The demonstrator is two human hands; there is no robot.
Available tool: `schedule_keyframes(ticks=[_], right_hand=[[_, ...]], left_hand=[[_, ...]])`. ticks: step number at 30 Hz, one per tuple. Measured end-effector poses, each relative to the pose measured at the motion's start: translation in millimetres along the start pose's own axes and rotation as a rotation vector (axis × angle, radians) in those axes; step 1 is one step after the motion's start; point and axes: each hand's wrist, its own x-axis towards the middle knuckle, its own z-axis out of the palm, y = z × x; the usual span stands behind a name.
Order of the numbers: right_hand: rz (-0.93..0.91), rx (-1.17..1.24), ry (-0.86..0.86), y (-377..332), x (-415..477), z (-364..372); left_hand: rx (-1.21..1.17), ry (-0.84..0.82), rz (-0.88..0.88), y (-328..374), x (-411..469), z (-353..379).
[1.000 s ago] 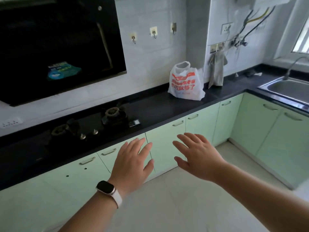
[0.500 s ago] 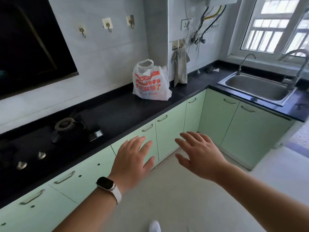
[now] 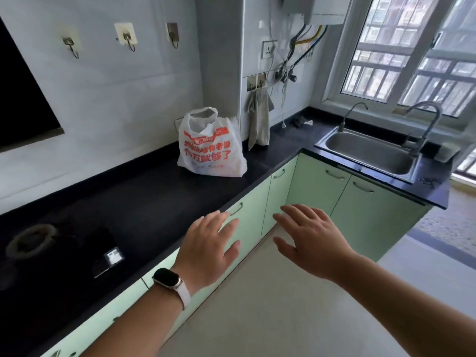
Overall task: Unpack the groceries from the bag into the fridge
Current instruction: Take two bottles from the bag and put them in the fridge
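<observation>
A white plastic grocery bag (image 3: 212, 148) with red print stands upright on the black countertop (image 3: 159, 199), against the tiled wall near the corner. Its handles stick up and its contents are hidden. My left hand (image 3: 208, 251), with a watch on the wrist, hovers flat with spread fingers in front of the counter edge. My right hand (image 3: 309, 240) hovers beside it, fingers straight, over the floor. Both hands hold nothing and are well short of the bag. No fridge is in view.
A gas hob (image 3: 33, 243) is set into the counter at the left. Mint green cabinets (image 3: 319, 186) run under the counter. A steel sink (image 3: 371, 153) with two taps sits at the right under a window. A cloth (image 3: 258, 119) hangs beside the bag.
The view has swung right and come closer to the counter. The bag looks larger and nearer. Both hands keep the same flat, empty pose.
</observation>
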Motion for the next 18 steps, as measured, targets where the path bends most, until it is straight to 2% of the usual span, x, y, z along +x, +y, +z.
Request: schedule_keyframes(ticks=[11, 18], right_hand=[[0.099, 0.040, -0.018, 57.6, 54.9, 23.8], [0.004, 0.058, -0.018, 126.9, 118.7, 68.4]], left_hand=[[-0.056, -0.054, 0.098, -17.7, 84.6, 48.4], [0.014, -0.129, 0.076, -32.1, 146.8, 87.6]])
